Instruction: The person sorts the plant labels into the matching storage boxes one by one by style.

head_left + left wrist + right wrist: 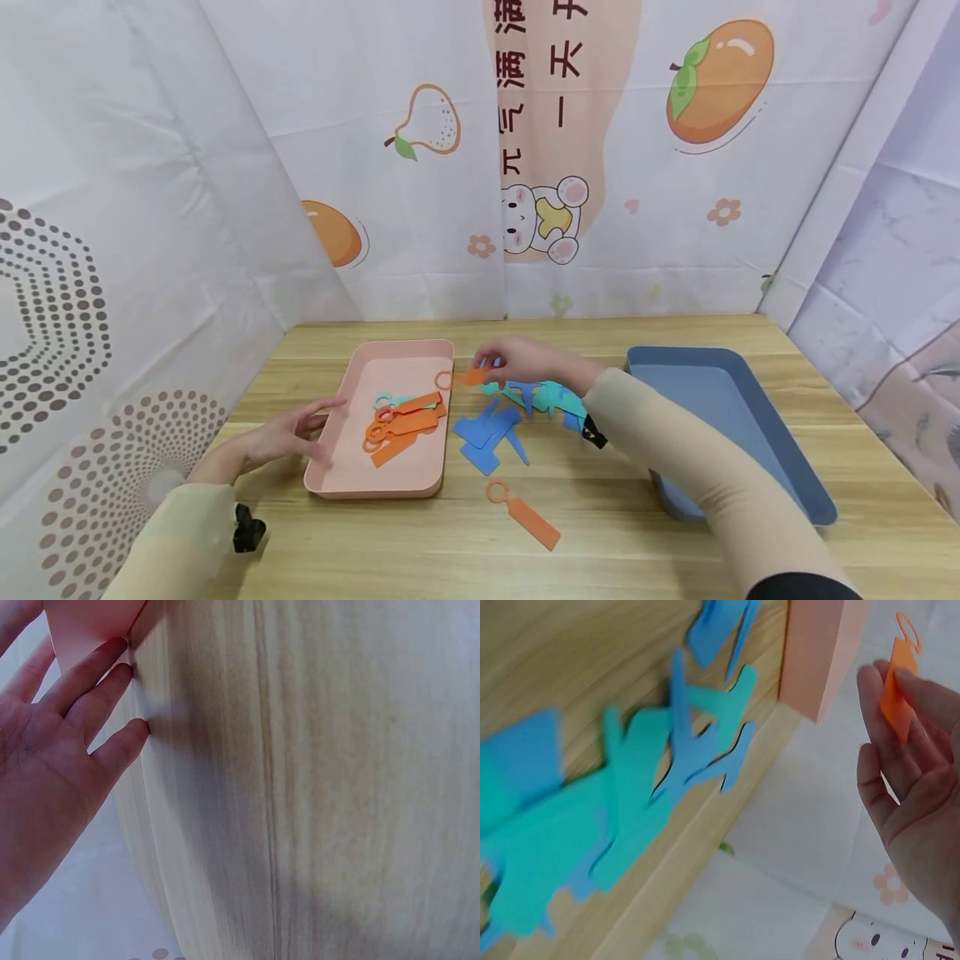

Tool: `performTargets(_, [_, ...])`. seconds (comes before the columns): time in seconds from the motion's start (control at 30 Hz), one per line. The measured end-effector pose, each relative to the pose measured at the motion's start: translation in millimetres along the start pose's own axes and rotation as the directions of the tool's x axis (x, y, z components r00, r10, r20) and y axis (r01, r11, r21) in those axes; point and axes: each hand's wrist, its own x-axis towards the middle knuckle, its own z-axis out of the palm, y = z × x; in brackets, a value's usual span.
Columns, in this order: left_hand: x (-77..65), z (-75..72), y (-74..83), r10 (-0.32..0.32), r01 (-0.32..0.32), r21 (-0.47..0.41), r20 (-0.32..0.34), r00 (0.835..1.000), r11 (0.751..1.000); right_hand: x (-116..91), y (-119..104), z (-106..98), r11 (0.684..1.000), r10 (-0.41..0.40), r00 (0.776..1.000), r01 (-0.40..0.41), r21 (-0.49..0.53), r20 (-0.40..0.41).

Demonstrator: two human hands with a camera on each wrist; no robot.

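In my right hand [521,360] I pinch an orange ring-ended tag [900,694] between thumb and fingers, its ring pointing left towards the pink tray [401,493]. Several orange tags [408,425] and a teal one [384,400] lie in that tray. My left hand [281,433] is at the tray's left side, fingers loosely spread; in the left wrist view its fingertips [120,671] are by the tray wall. Below the right hand lie T-shaped blue tags [487,429] and teal tags [551,396], overlapping. Another orange tag [532,522] lies alone nearer the front.
A blue-grey tray [690,377] stands on the right, partly hidden by the right forearm. Both trays rest on a wooden table [360,542]. A printed curtain [420,200] hangs along the back, with more cloth at the left side.
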Motion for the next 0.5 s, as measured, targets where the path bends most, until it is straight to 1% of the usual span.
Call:
performTargets(0.17, [-0.1,0.2,0.0,-0.011,0.011,0.004,-0.008,1.000,1.000,22.6,-11.0,9.9,1.000,-0.009,0.998,0.008,-0.015,-0.054])
performTargets(0.33, [0.3,-0.1,0.0,-0.013,0.013,0.010,-0.019,1.000,1.000,43.7,-21.6,24.7,0.998,-0.030,0.997,0.026,-0.058,-0.064])
performTargets(0.4, [0.3,-0.4,-0.9,-0.012,0.013,0.014,-0.019,1.000,1.000,51.2,-24.5,32.3,0.996,-0.061,0.996,0.057,-0.066,-0.071])
performTargets(0.5, [0.5,-0.5,-2.2,-0.024,0.025,0.015,-0.019,1.000,1.000,61.7,-25.7,45.4,0.990,-0.128,0.987,0.120,-0.080,-0.100])
